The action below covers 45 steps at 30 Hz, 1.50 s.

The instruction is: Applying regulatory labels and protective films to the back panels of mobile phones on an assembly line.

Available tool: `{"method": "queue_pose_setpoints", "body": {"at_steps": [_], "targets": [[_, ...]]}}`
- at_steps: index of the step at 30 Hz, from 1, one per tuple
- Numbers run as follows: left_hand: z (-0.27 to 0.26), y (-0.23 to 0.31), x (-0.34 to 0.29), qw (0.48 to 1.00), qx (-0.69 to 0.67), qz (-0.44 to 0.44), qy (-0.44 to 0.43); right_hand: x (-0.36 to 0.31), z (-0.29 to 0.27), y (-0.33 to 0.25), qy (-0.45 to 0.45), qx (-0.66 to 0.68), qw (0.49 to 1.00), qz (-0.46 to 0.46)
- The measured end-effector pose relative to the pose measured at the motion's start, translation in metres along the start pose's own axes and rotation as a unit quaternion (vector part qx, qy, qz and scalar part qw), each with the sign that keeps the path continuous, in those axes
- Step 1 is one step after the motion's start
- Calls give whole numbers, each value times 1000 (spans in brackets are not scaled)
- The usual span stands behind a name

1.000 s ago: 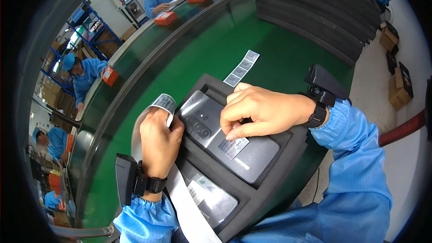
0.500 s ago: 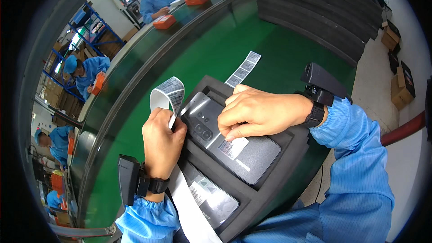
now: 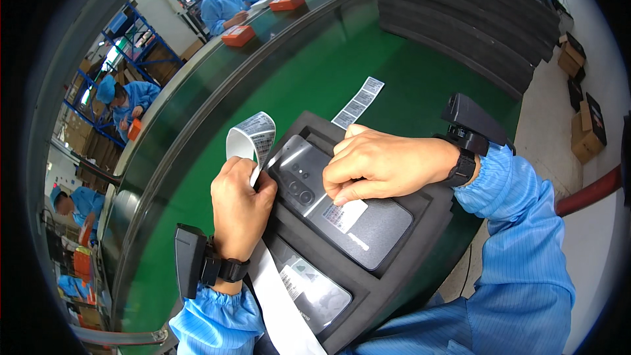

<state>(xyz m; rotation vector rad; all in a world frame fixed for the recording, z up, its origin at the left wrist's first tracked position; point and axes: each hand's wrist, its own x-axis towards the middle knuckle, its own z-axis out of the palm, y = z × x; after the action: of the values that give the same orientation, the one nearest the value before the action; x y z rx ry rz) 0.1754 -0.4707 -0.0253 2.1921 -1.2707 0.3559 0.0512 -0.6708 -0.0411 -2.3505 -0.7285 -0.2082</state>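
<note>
My left hand is closed on a strip of printed labels. The strip curls up above my fist, and its white backing hangs down past my wrist. My right hand is bent over a dark smartphone lying back up in a black foam tray. Its thumb and fingertips are closed together at the upper edge of a white label on the phone's back; the fingertips are partly hidden. Nearer me a second smartphone, with a label on it, lies in the tray, partly covered by the backing strip.
Beyond the tray a short label strip lies on the green work surface. Stacked black foam trays stand at the far right. Across a metal rail, people in blue handle orange boxes. Cartons sit on the right-hand floor.
Both hands keep nearly the same pose, and the label stays under my right fingertips. The whole view has shifted slightly. Co-workers in the background have moved their arms.
</note>
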Motion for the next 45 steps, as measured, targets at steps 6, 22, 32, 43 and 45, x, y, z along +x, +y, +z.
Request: {"method": "queue_pose_setpoints", "body": {"at_steps": [6,22,32,43,45], "targets": [[0,-1,1,1000,-1,4,0,0,0,-2,-8,-5,1000,7],[-5,2,-2,1000,23,-5,-11,2,0,-3,-13,18,1000,14],[0,1,-1,1000,17,-2,-11,0,1,-2,-9,-1,1000,7],[4,-3,-8,997,-41,5,65,-3,13,-15,58,-147,986,-50],[-3,1,-6,995,-37,21,92,1,6,-30,29,-221,973,-54]]}}
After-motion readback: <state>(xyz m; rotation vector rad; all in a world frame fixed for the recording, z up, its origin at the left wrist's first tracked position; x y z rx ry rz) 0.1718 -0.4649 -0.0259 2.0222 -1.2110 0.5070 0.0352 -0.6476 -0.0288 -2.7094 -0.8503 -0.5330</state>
